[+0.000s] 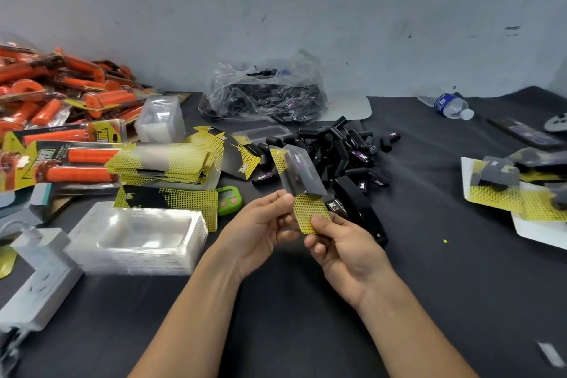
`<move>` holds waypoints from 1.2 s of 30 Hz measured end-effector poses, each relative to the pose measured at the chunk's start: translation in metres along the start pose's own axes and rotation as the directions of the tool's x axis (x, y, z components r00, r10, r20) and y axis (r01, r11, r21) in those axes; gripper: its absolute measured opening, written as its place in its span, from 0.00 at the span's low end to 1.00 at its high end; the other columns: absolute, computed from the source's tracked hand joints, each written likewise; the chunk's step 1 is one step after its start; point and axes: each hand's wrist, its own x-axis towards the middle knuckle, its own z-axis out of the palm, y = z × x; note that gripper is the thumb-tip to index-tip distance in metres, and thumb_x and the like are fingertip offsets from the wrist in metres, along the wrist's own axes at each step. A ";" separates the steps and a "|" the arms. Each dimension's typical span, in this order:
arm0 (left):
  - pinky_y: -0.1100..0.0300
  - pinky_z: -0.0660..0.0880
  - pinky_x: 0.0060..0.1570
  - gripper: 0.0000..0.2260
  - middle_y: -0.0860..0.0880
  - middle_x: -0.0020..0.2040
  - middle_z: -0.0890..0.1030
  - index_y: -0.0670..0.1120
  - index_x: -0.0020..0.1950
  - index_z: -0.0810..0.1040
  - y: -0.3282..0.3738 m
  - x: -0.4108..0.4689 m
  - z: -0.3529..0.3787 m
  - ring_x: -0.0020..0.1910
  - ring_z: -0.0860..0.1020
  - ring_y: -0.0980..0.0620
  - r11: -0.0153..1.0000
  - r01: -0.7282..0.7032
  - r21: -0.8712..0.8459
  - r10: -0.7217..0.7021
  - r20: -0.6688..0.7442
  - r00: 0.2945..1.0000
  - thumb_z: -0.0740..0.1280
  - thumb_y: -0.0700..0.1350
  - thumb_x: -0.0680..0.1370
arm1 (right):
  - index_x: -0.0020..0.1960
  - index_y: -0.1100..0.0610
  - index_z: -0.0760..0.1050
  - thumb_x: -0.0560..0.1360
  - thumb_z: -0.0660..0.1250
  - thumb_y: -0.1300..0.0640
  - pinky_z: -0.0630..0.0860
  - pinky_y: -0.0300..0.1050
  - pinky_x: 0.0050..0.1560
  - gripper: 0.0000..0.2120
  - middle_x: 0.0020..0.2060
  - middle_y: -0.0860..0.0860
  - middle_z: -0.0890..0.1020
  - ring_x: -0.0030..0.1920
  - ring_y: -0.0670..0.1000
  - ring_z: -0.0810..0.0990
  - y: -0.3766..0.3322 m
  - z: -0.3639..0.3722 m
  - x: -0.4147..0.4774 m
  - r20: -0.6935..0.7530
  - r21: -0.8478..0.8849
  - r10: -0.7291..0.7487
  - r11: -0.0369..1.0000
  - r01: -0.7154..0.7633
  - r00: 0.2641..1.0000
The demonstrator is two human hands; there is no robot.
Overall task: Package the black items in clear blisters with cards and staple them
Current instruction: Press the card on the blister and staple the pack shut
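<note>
**Pack held up, both hands clamped on it**

Blister pack, dark item inside, yellow card behind it, sits mid-frame above the table, top tilted toward 11 o'clock. Left hand pinches its left edge. Right hand pinches the card's bottom end. Loose black items at 12 o'clock, stapler at 2, blister stack at 9.

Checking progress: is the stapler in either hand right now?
No, the stapler lies on the table while the left hand and right hand hold the blister pack.
</note>
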 end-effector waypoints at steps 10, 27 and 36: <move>0.45 0.74 0.64 0.16 0.40 0.58 0.82 0.39 0.61 0.80 -0.007 0.011 0.001 0.56 0.79 0.41 0.997 -0.050 -0.053 0.030 -0.331 0.943 0.59 0.45 0.81 | 0.46 0.60 0.78 0.79 0.66 0.68 0.73 0.42 0.25 0.06 0.30 0.58 0.83 0.25 0.54 0.79 0.013 -0.003 -0.001 0.018 -0.692 -0.375 0.665 0.282 0.927; 0.42 0.82 0.55 0.15 0.37 0.51 0.84 0.37 0.57 0.82 -0.002 0.012 0.001 0.47 0.84 0.42 0.970 -0.150 -0.192 0.079 -0.337 0.938 0.71 0.41 0.72 | 0.48 0.62 0.80 0.79 0.69 0.67 0.78 0.42 0.29 0.03 0.34 0.58 0.84 0.29 0.53 0.81 0.017 -0.001 0.001 0.006 -0.547 -0.183 0.823 0.156 0.983; 0.42 0.82 0.53 0.21 0.38 0.53 0.83 0.36 0.65 0.77 -0.002 0.007 0.002 0.49 0.83 0.41 0.965 -0.241 -0.104 0.214 -0.226 0.950 0.70 0.35 0.72 | 0.48 0.64 0.81 0.79 0.65 0.73 0.75 0.40 0.26 0.08 0.36 0.58 0.86 0.26 0.52 0.77 0.016 -0.004 0.003 -0.032 -0.578 -0.225 0.799 0.165 0.974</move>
